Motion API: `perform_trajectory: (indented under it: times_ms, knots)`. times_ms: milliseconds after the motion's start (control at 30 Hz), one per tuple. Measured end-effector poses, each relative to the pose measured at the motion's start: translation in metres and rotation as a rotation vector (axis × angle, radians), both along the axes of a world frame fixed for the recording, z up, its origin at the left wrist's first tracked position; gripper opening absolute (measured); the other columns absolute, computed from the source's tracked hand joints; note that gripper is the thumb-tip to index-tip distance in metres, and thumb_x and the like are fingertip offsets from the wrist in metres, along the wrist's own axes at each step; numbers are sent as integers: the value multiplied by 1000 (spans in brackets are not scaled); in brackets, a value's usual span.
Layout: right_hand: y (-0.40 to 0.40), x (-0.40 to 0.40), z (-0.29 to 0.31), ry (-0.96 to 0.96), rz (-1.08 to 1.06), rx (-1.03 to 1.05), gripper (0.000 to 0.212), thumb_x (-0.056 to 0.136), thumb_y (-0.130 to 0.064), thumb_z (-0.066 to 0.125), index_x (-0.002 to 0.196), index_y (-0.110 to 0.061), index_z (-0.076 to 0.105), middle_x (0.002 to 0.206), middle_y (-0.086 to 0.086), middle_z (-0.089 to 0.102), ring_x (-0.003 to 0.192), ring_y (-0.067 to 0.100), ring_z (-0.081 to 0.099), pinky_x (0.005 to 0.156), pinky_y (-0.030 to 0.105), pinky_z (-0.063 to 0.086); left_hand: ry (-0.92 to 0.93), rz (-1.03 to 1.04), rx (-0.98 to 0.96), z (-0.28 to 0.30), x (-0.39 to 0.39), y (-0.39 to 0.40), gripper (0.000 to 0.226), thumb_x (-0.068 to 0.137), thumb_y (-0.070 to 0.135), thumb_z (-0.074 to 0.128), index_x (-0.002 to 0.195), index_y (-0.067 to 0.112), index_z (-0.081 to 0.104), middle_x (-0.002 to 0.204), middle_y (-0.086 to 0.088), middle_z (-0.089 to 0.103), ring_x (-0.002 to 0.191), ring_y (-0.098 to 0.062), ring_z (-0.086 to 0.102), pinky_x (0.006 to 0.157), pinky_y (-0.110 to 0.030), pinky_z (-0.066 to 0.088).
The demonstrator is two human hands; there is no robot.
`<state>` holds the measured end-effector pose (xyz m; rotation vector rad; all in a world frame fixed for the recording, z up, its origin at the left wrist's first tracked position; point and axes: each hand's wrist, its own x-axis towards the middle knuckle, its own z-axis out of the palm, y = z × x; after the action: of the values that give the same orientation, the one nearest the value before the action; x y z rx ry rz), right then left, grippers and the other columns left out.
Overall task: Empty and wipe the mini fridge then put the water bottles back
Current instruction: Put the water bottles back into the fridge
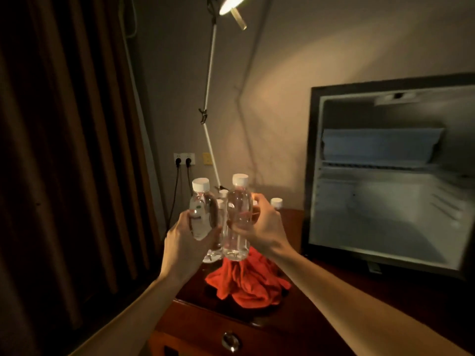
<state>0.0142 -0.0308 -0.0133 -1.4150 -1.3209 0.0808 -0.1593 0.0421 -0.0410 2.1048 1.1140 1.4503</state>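
From the head view, the left hand (183, 240) grips a clear plastic bottle (201, 209) with a white screw cap, fingers curled round its lower half. The right hand (259, 227) grips a second bottle (237, 217) of the same kind, thumb across its middle. Both are held upright and close together above the left part of the desk (295, 337), and both look full of clear water.

Behind them more bottles (276, 202) stand toward the desk's back edge; only their white caps and a little of their necks show, so their number cannot be told.

A crumpled red cloth (244, 283) lies heaped on the dark polished wood near the front left corner, just under the held bottles. A round metal knob (231, 341) sits on the drawer front below.

The fridge (385, 176) stands at the desk's right side with its cavity exposed: black frame, pale smooth walls, a wire shelf across the middle and a bluish box-shaped compartment above it. Nothing visible rests on the shelf; the interior is blurred.

A lit lamp (231, 3) on a thin white pole leans over the desk's back edge.
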Motion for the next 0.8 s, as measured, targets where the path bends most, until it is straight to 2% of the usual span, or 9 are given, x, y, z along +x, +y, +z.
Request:
perform_trajectory:
  times_ms: [100,167,200,300,400,533,667,733,800]
  knots:
    - [-35,40,6,27,-84,-4,55,66,-37,83,113,-25,57,88,-11,70,74,-5,64,59,10,46,-12,-63,33,20,40,-30,46,70,50,81,103,28,58,91,10,69,86,-13,67,74,-35,55]
    - [-60,68,6,-21,-148,-3,55,67,-35,85,113,-22,58,87,-10,70,72,-2,64,57,7,42,-28,-144,29,26,70,-49,46,70,52,81,101,25,59,88,11,69,82,-7,67,68,-21,52]
    - [-72,83,5,-45,-176,-1,56,68,-35,86,113,-20,57,88,-10,71,73,-1,64,56,5,41,-29,-189,20,27,85,-57,50,71,57,79,102,23,60,88,11,70,81,-3,67,68,-20,53]
    - [-103,128,-4,10,-219,8,56,67,-34,87,113,-21,58,90,-10,71,76,-2,67,62,12,51,-2,-287,7,22,133,-75,55,72,66,74,103,24,58,87,9,70,77,0,66,67,-28,56]
    - [-123,172,-12,71,-280,0,56,66,-34,87,112,-24,55,93,-9,68,81,4,67,68,25,58,14,-350,-60,15,181,-85,49,73,54,78,104,22,59,87,8,71,75,2,66,67,-28,57]
    - [-138,227,-20,85,-390,-25,56,67,-32,88,111,-28,53,93,-12,64,80,3,63,59,6,45,41,-373,-113,2,243,-87,57,64,63,72,107,28,58,93,11,70,86,-6,68,78,-40,57]
    - [-135,276,-31,156,-473,4,55,64,-28,91,103,-31,52,88,-16,62,80,0,62,67,13,49,58,-430,-147,-9,303,-86,62,61,67,67,108,28,57,95,13,71,89,-6,68,79,-40,57]
    - [-127,298,-36,212,-471,28,56,66,-19,89,106,-31,52,87,-20,61,79,-7,58,63,8,45,84,-467,-142,-14,329,-82,65,64,69,65,112,27,56,98,12,70,90,-6,66,80,-39,57]
    - [-114,316,-41,259,-465,46,55,69,-15,87,109,-30,53,88,-16,63,77,-4,60,57,8,45,97,-466,-150,-19,352,-75,67,67,68,66,116,24,54,102,9,69,89,-7,66,78,-36,57]
